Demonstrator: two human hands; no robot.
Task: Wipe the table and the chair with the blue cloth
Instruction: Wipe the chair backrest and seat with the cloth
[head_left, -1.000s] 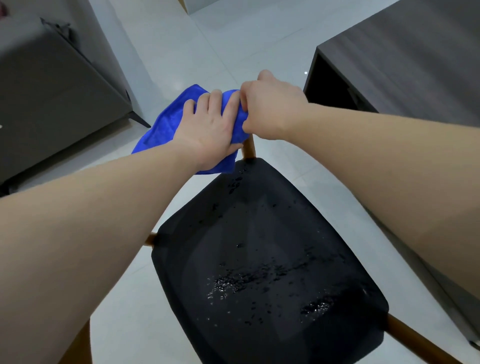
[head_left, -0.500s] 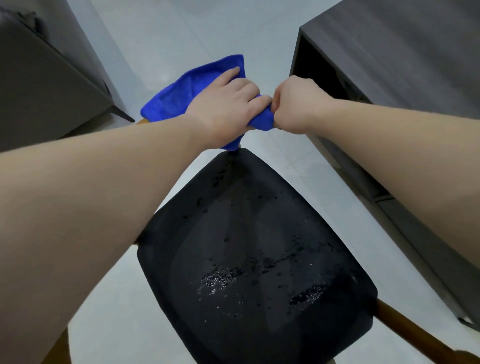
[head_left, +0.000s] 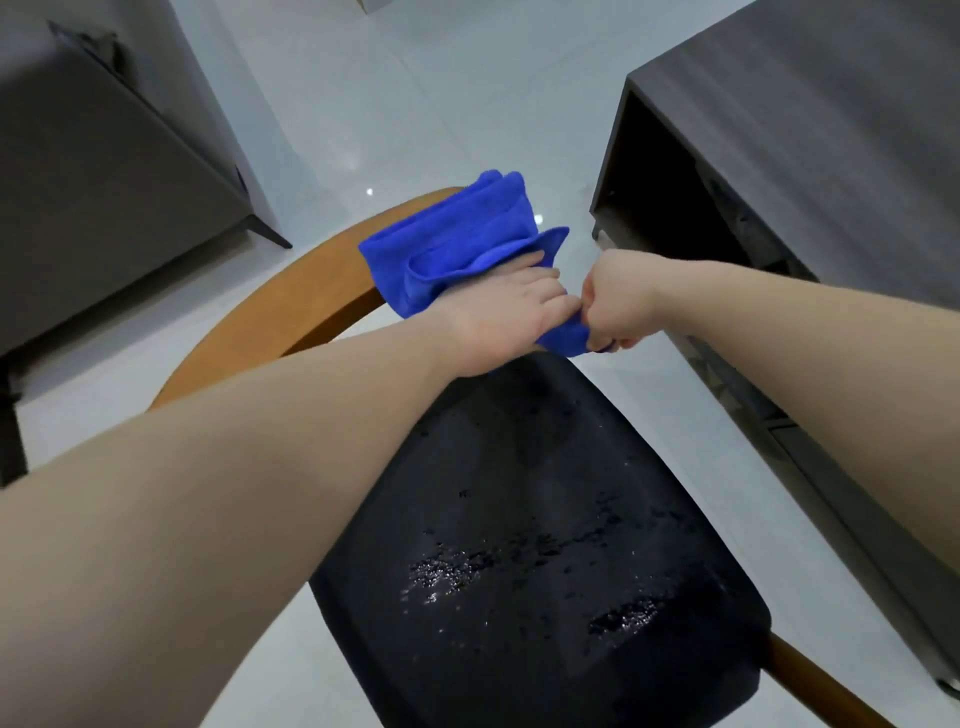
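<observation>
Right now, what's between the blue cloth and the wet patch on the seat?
Head view: only black seat with scattered droplets lies between the blue cloth and the wet patch. The left forearm crosses above it.

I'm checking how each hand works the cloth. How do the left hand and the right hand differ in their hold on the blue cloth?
The left hand lies over the bunched middle of the blue microfibre cloth, knuckles up, on the chair's curved wooden backrest. The right hand is a tight fist whose grip pinches only the cloth's lower corner, off the backrest's end. Most of the cloth bulges beyond the left hand; only a small tip shows under the right. Both grip the same cloth, above the wet black seat.
</observation>
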